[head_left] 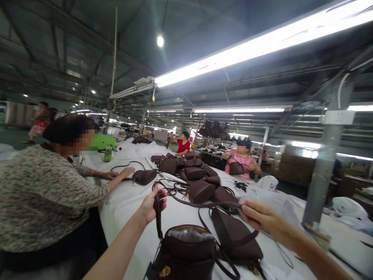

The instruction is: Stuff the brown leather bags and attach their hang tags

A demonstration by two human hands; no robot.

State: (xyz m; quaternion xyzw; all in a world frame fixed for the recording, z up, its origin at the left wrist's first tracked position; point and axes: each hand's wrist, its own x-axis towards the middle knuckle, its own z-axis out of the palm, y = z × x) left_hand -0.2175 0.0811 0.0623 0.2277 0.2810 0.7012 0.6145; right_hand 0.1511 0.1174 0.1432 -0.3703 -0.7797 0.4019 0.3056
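Note:
Close in front of me stands a dark brown handbag (pixel 186 254), its top open and pale filling showing inside. My left hand (pixel 153 204) is closed around its long shoulder strap (pixel 157 217), above the bag's left side. Out to the right, my right hand (pixel 258 214) pinches another stretch of strap, which runs across between both hands. A second brown bag (pixel 237 239) lies just right of the first, below my right hand. Beyond my hands is a pile of similar bags (pixel 201 190) with tangled straps.
White sheeting (pixel 125 212) covers the table. At the left, a co-worker in a patterned top (pixel 49 198) handles another bag (pixel 145 177). A person in pink (pixel 241 161) holds a bag across the table. A green bottle (pixel 107 153), clear plastic (pixel 262 194) and a grey post (pixel 323 175) stand around.

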